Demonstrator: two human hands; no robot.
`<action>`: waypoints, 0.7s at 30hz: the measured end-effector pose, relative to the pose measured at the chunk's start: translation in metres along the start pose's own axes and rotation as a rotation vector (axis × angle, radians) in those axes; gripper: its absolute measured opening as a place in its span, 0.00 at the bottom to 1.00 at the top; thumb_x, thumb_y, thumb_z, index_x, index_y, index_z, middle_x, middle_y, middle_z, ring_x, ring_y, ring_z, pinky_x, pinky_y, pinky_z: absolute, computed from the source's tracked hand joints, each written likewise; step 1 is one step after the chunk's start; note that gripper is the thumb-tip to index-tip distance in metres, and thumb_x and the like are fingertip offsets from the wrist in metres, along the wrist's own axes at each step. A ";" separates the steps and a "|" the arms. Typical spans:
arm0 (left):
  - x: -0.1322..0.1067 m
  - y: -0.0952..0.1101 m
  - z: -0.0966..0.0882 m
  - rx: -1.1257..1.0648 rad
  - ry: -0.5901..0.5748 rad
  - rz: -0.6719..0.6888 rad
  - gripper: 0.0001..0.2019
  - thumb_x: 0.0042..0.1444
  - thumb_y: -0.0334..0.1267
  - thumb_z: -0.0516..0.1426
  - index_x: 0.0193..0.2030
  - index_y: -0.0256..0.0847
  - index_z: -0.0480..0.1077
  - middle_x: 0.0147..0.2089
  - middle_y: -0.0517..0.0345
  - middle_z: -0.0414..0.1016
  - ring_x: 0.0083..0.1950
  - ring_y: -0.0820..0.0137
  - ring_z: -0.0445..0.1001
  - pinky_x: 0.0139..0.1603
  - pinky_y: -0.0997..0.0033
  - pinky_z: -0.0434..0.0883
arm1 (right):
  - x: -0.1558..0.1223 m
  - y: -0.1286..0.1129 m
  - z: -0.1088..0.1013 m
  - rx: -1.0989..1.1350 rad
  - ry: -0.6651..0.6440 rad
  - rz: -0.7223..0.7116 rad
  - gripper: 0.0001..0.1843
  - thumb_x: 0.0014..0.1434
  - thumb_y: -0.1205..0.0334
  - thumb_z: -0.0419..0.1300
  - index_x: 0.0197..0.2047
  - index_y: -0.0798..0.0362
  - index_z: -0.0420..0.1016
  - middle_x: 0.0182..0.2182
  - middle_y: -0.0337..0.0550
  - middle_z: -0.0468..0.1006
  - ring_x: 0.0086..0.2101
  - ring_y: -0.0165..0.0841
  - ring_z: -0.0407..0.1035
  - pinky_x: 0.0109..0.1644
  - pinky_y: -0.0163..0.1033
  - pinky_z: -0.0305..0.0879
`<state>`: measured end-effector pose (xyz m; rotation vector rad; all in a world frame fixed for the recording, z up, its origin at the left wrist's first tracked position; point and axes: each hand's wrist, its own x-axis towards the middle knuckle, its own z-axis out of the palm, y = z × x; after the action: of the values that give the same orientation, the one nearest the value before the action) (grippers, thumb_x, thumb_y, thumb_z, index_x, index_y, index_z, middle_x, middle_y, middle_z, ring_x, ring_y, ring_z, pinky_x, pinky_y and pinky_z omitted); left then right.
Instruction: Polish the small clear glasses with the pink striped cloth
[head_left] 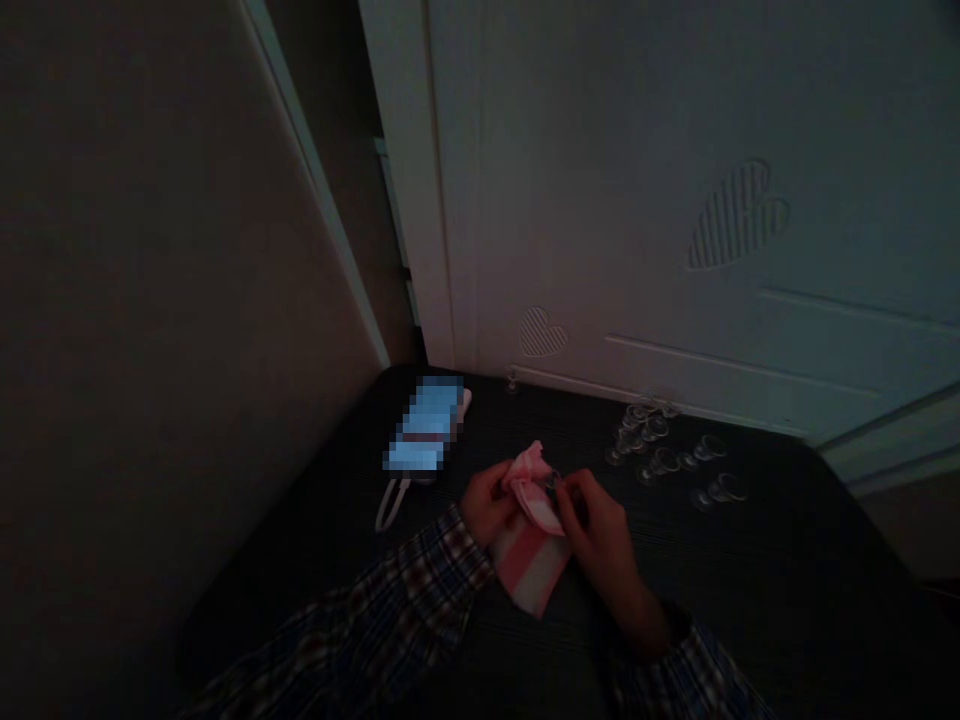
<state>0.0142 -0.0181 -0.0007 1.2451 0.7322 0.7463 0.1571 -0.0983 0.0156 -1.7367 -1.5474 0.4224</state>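
Note:
The scene is very dim. My left hand [486, 503] is closed on the upper part of a pink and white striped cloth [531, 560], which hangs down over the dark floor [750, 580]. My right hand [600, 530] pinches a small clear object [553, 482] against the top of the cloth; what the object is I cannot make out. Both hands meet at the cloth's bunched top. Plaid sleeves cover both forearms.
Several small clear glass-like pieces [664, 450] lie scattered on the floor to the right, near a white door [675, 200] with heart shapes. A lit phone [426, 425] with a white cord [391, 502] lies left of my hands. A wall [150, 300] stands at the left.

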 end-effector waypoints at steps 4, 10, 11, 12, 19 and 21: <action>0.000 0.004 -0.001 -0.015 0.008 0.048 0.21 0.46 0.40 0.60 0.48 0.34 0.70 0.39 0.50 0.76 0.36 0.67 0.73 0.34 0.71 0.69 | -0.002 -0.002 0.001 0.084 0.013 0.006 0.09 0.62 0.59 0.49 0.33 0.53 0.63 0.23 0.35 0.66 0.24 0.26 0.63 0.28 0.30 0.55; -0.005 0.009 0.004 0.035 0.091 0.051 0.18 0.46 0.34 0.60 0.46 0.37 0.70 0.34 0.55 0.76 0.31 0.70 0.73 0.29 0.74 0.68 | -0.001 -0.006 0.002 0.141 -0.020 -0.015 0.09 0.62 0.58 0.49 0.34 0.53 0.64 0.23 0.35 0.67 0.24 0.26 0.63 0.28 0.30 0.56; -0.006 0.010 0.006 0.045 0.115 0.055 0.17 0.46 0.34 0.59 0.45 0.37 0.70 0.32 0.56 0.75 0.28 0.71 0.72 0.27 0.75 0.68 | -0.001 -0.006 0.001 0.144 -0.025 -0.023 0.09 0.62 0.58 0.49 0.34 0.53 0.65 0.24 0.35 0.67 0.25 0.26 0.63 0.28 0.30 0.56; -0.007 0.010 0.007 0.049 0.130 0.059 0.16 0.46 0.33 0.59 0.44 0.37 0.71 0.32 0.56 0.75 0.28 0.71 0.72 0.27 0.75 0.68 | 0.000 -0.005 0.001 0.145 -0.026 -0.028 0.09 0.62 0.58 0.49 0.34 0.52 0.65 0.24 0.35 0.68 0.25 0.26 0.64 0.28 0.30 0.56; -0.005 0.009 0.005 -0.048 0.051 0.124 0.21 0.47 0.34 0.60 0.50 0.36 0.69 0.49 0.49 0.73 0.50 0.63 0.71 0.51 0.66 0.67 | -0.002 0.000 -0.002 0.055 0.000 -0.042 0.08 0.61 0.60 0.49 0.34 0.53 0.65 0.26 0.36 0.69 0.26 0.27 0.64 0.30 0.32 0.56; -0.004 0.007 0.003 0.021 0.039 0.165 0.20 0.47 0.34 0.60 0.50 0.37 0.69 0.48 0.50 0.72 0.50 0.63 0.70 0.52 0.66 0.66 | -0.003 0.000 -0.003 0.054 0.004 -0.042 0.08 0.61 0.60 0.49 0.34 0.53 0.64 0.25 0.36 0.68 0.25 0.27 0.64 0.29 0.32 0.56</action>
<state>0.0140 -0.0223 0.0073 1.3247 0.6762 0.9012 0.1582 -0.1017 0.0169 -1.6602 -1.5531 0.4354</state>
